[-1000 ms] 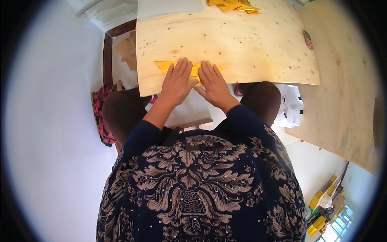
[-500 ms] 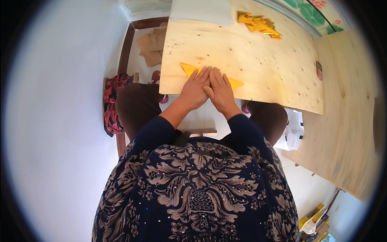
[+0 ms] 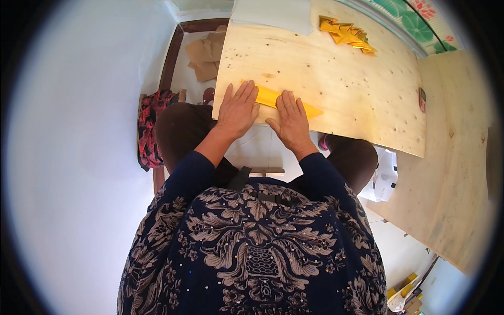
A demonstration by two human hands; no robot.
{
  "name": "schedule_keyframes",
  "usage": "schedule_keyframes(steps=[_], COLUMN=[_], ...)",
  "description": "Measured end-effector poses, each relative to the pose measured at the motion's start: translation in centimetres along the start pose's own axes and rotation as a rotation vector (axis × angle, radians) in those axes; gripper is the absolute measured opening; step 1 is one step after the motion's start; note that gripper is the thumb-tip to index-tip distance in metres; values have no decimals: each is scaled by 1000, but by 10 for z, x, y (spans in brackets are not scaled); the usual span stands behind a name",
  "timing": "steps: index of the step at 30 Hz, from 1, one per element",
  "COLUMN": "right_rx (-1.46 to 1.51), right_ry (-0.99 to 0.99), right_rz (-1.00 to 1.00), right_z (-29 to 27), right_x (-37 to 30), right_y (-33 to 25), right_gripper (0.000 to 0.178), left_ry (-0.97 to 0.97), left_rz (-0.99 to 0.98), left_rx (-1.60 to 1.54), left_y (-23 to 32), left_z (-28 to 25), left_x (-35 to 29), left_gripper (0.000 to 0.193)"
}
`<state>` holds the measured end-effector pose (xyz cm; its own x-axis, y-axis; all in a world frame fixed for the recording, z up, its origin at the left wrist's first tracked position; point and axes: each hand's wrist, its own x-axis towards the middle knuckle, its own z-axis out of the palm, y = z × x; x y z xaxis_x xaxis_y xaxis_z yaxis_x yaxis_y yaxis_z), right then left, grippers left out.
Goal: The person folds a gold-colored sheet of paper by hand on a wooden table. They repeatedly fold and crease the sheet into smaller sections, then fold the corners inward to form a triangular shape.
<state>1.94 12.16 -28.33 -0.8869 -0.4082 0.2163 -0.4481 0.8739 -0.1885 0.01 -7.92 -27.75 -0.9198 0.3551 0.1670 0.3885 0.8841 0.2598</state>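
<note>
A long strip of folded yellow paper (image 3: 268, 96), pointed at its right end, lies slanting near the front edge of the wooden table (image 3: 315, 63). My left hand (image 3: 239, 109) rests flat over the strip's left end, fingers stretched out, hiding most of that end. Toward the right end, my right hand (image 3: 290, 116) presses down with its fingers extended and the thumb held out to the side. Between the two hands the paper's middle shows bare. Neither hand is gripping anything.
Several folded shiny gold paper pieces (image 3: 347, 35) lie in a row at the table's far side. White sheets (image 3: 273, 14) are at the far left. A small dark red box (image 3: 422, 100) sits by the right edge. Brown paper (image 3: 203, 56) lies left of the table.
My hands have slid apart along the yellow strip, the left one toward its left end and the right one a little rightward. The strip's middle is now uncovered.
</note>
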Motion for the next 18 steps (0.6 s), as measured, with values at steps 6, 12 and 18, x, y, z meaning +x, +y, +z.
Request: schedule_keyframes(steps=[6,12,18], right_rx=[1,27,29], right_ry=[21,47,58], right_rz=[-2,5,11], right_z=[3,5,4], right_x=[-1,-1,0], right_y=[1,0,0], right_gripper=[74,74,73], left_ry=[94,60,8], left_rz=[-58,-68,-111], left_rx=[122,175,244], left_y=[5,4,10], left_z=[-2,-14,-15], left_x=[-4,4,16], left_gripper=[48,46,48])
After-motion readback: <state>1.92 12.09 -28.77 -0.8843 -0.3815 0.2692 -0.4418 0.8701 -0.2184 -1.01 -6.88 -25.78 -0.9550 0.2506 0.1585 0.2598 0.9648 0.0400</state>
